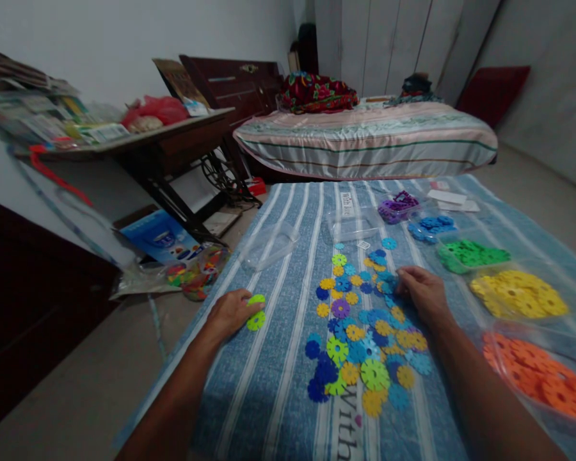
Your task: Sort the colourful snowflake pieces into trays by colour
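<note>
My left hand (230,312) rests on the blue striped cloth (269,384), fingers closed on a few light green snowflake discs (256,314). My right hand (420,289) lies at the upper right edge of a loose pile of mixed coloured discs (360,333), its fingers curled down into the blue and yellow ones; what they pinch is hidden. The pile holds blue, yellow, green and purple pieces spread between both hands.
Clear trays along the right hold sorted discs: purple (397,206), blue (431,227), green (470,254), yellow (518,293), orange (540,374). An empty clear tray (269,244) lies left of the pile. A bag of toys (199,272), a sewing table (173,137) and a bed (365,137) stand beyond.
</note>
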